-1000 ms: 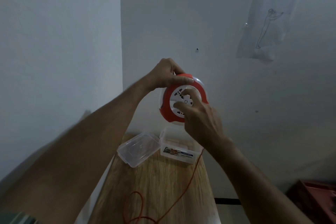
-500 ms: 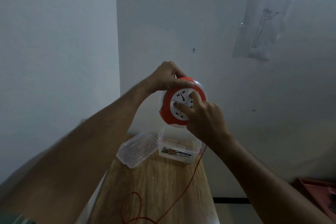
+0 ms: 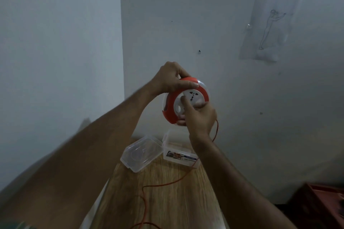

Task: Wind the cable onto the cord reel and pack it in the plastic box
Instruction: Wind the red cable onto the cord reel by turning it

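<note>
Both hands on the reel (image 3: 186, 98) — left (image 3: 172, 80) clamped round rim, right (image 3: 198, 115) gripped hub; best turned steadily, cable (image 3: 167, 184) kept taut — loops lay on counter (image 3: 167, 201).

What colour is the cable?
Orange. The cable shows best in the head view, trailing across the wooden table.

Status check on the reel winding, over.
Left hand grips reel rim, right hand on its white hub. Cable partly loose, trailing across table. Box open, lid beside it. Nothing in the way.
</note>
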